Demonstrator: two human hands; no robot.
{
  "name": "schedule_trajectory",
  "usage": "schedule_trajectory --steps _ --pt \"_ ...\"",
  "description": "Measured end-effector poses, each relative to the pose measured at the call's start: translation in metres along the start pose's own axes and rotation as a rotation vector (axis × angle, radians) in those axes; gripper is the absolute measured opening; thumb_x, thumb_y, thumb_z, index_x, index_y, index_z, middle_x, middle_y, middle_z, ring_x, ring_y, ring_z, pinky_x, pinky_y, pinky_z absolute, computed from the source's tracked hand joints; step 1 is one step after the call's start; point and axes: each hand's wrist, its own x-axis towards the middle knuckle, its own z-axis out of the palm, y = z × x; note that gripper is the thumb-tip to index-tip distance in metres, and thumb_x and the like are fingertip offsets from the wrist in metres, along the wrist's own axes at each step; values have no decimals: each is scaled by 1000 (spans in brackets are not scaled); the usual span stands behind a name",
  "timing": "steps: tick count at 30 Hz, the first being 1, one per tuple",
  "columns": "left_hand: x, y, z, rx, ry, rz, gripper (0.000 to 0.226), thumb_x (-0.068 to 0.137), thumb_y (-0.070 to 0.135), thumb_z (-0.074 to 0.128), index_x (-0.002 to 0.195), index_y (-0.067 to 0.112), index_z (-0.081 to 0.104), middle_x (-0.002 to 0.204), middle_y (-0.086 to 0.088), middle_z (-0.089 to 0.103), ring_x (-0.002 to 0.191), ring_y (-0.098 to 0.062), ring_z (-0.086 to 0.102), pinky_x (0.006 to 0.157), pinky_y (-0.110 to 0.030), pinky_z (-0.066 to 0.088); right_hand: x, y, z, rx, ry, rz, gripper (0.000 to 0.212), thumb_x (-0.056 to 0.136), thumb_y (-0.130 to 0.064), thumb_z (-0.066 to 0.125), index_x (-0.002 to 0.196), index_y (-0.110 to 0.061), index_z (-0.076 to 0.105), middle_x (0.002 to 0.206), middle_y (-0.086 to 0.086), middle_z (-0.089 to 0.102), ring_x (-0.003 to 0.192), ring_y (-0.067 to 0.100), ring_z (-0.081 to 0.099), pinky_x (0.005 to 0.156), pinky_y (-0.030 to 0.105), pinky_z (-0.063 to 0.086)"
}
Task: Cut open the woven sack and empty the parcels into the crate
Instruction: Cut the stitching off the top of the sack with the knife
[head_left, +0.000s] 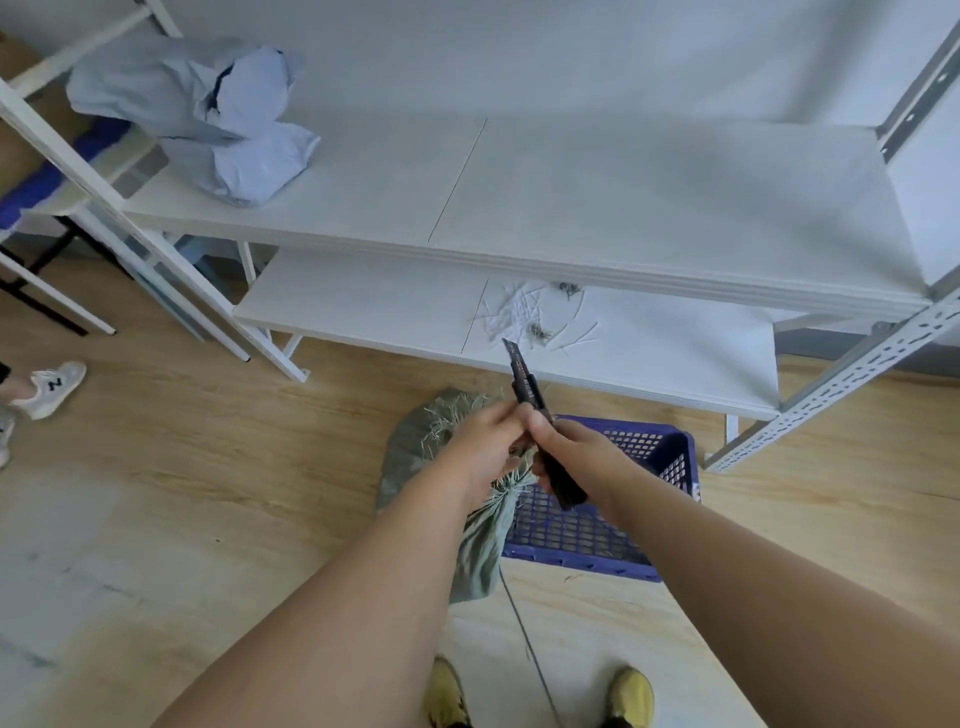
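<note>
from the head camera, little writing can be read: a dark letter "n" is seen on the side of a grey sneaker at the left edge of the wooden floor, and pale lettering runs along the utility knife but is too blurred to be made out.

the right hand is curled tightly round the black handle of the utility knife, with the blade extended and pointed up and away toward the lower shelf. the left hand is closed on the gathered, frayed neck of the woven sack, its fingertips brought against the knife just beside the right thumb. whether the blade is touching the sack cannot be told.

the grey-green woven sack is stood on the floor between the two forearms, its bunched neck held up and loose fibres hanging from it; a thin cord is trailed from it toward the feet. the blue crate is set on the floor just right of the sack, touching it, below the lower shelf.

white cut strips are scattered on the lower shelf. pale blue parcels are piled at the left of the upper shelf. yellow shoes are seen at the bottom edge.
</note>
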Motion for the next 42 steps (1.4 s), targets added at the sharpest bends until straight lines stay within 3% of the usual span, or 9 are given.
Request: schedule_trajectory --steps 3,6,12,15,20,25,31,37,42 --pt "13 -32 -41 130 153 -73 17 99 35 48 109 28 61 118 4 65 108 -15 62 95 -39 49 12 27 13 -109 109 63 36 88 -45 65 82 -11 54 59 4 48 44 14 42 45 21 38" --pt "24 -73 -80 241 286 -179 26 98 26 49 119 18 60 117 -2 66 103 -19 61 85 -34 48 28 57 23 -102 204 166 32 88 -42 66 83 -13 55 54 2 42 43 15 37 45 25 37" --pt "46 -124 -98 492 206 -172 26 97 23 50 120 24 62 110 5 64 79 -13 58 73 -29 44 58 122 43 -83 275 186 15 89 -27 65 86 -14 59 54 3 55 53 20 47 57 33 44" --pt "60 -145 -85 580 143 -132 29 98 23 50 125 23 61 124 6 61 98 -11 58 77 -21 42 75 149 45 -156 288 195 13 88 -25 64 86 -12 61 61 4 62 58 19 52 59 33 47" --pt "105 -199 -61 678 143 -101 29 98 21 49 122 29 62 122 10 66 104 -13 62 91 -30 51 121 196 34 -189 334 184 12 86 -33 65 85 -21 63 81 8 73 78 27 66 79 46 55" --pt "169 -260 -41 853 157 25 37 97 12 44 123 31 63 125 7 63 108 -16 60 88 -33 51 179 252 26 -267 373 143 6 88 -35 61 85 -30 62 81 3 68 79 26 63 75 43 54" --pt "246 -335 -41 1186 219 369 58 80 -6 59 130 24 60 138 -4 50 131 -24 41 107 -37 38 251 313 29 -380 392 31 10 92 -28 57 99 -29 64 77 -5 59 72 17 54 58 26 39" --pt "303 -380 -44 1162 402 551 56 79 19 70 132 28 53 142 -8 41 130 -29 42 105 -44 36 309 348 29 -372 487 -91 26 89 -19 56 113 -25 64 104 -6 60 92 14 55 75 26 38" --pt "334 -389 -48 1077 458 516 63 79 32 71 138 30 47 138 -2 38 109 -23 57 90 -39 45 348 357 25 -308 538 -126 29 90 -22 56 117 -28 64 100 -1 62 84 18 56 80 36 49"
